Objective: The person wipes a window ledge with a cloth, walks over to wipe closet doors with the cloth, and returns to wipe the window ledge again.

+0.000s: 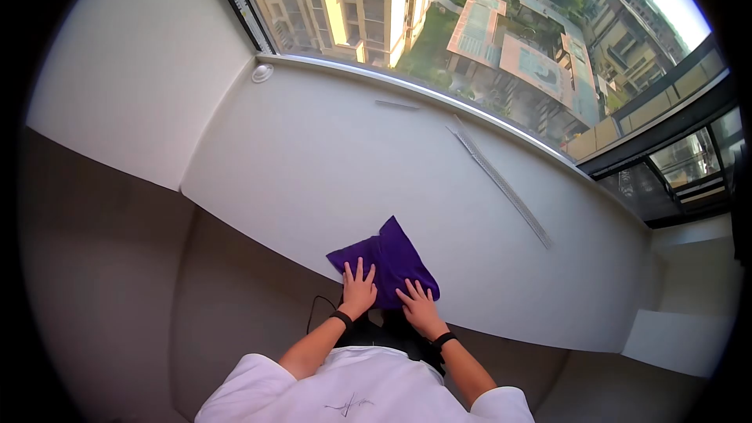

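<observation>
A purple cloth (395, 254), folded with pointed corners, lies on the white window sill (298, 164) close to its front edge. My left hand (359, 290) rests on the cloth's left part, fingers spread. On the lower right part lies my right hand (421, 305), its fingers also spread and stretched out. Both hands are palm down and neither grips the fabric. Each wrist wears a dark band.
Toward the window, a long clear ruler-like strip (501, 180) lies slantwise, with a shorter strip (398, 105) left of it. A small round white disc (262, 73) sits in the far left corner. The window frame (407, 88) bounds the sill's far side.
</observation>
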Tool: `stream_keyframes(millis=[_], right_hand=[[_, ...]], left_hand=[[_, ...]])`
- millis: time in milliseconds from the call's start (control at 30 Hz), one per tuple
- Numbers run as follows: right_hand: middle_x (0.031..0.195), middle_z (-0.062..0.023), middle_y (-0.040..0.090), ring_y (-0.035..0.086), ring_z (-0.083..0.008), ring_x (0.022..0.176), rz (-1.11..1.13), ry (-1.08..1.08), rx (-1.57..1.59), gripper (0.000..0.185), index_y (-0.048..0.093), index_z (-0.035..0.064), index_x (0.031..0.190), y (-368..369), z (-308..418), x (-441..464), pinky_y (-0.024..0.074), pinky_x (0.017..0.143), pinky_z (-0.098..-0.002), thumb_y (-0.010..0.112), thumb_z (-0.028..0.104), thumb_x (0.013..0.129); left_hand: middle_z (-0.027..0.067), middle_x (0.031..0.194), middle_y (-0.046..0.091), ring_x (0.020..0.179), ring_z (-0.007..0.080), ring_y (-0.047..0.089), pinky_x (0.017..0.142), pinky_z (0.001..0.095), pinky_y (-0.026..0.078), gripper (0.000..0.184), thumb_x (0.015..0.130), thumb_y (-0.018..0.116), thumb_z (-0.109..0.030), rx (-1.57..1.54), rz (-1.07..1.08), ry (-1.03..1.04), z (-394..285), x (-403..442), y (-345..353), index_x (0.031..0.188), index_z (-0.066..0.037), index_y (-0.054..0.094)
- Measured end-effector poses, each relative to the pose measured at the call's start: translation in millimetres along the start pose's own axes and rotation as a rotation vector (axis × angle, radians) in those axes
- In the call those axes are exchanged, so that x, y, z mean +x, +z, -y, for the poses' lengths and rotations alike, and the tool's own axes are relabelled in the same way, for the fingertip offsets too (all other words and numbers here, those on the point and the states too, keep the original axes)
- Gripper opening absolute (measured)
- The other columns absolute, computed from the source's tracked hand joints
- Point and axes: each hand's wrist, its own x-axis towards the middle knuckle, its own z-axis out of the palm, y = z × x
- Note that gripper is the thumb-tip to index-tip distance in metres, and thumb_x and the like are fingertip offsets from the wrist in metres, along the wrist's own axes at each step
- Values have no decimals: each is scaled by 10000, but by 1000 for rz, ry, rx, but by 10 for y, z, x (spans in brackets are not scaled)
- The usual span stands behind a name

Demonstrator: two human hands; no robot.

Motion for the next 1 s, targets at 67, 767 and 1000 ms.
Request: stream_keyframes(millis=[67, 767, 1000], right_hand=[[1652, -144, 302, 282, -437, 1506, 47, 80, 14, 563, 533, 264, 1480, -119, -275, -163, 275, 1146, -695, 615, 204, 927], [1649, -172, 305, 298, -407, 1505, 311, -316, 12, 610, 515, 251, 1504, 371, 1326, 1729, 203, 1183, -659, 610, 168, 907], [1671, -183, 245, 203, -467, 1527, 305, -369, 36, 604, 498, 246, 1516, 703, 2150, 2676, 159, 1173, -713, 604, 162, 926]], left_hand=[[239, 1649, 220, 1451, 631, 168, 1149, 685, 277, 629, 935, 592, -294, 4, 25, 37, -107, -184, 83, 1535, -166, 452], [307, 1637, 170, 1467, 530, 256, 1202, 565, 282, 637, 939, 531, -57, -434, -570, -585, 1599, 39, -108, 1558, -73, 382], [294, 1655, 171, 1530, 426, 213, 1237, 441, 246, 698, 1047, 474, -210, -1045, -829, -842, 2862, 509, -556, 1627, -52, 121]])
